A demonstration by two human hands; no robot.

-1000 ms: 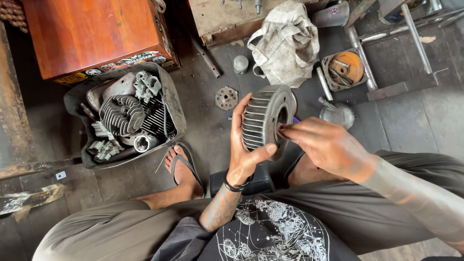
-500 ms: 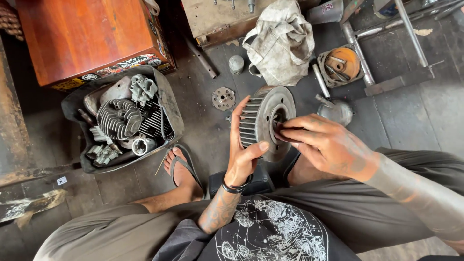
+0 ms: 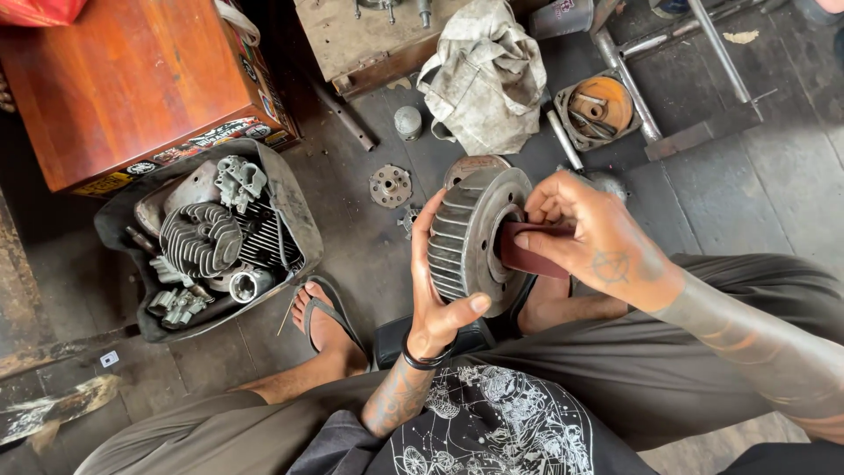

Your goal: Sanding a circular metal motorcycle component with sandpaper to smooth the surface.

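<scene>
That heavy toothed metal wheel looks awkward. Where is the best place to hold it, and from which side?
Best by the ribbed rim, from below, probably. The toothed wheel stands on edge, its flat face and centre hole turned toward the right hand, which presses a dark red strip there. The left hand cups the rim from beneath, thumb on the face; the ribs should resist slipping.

A grimy concrete floor (image 3: 369,237) is carrying a black tub of engine parts (image 3: 290,202), a wooden box (image 3: 132,88), a crumpled dirty rag (image 3: 488,79), a small round flange (image 3: 390,186), metal tubes (image 3: 716,48) and a sandalled foot (image 3: 327,324).
</scene>
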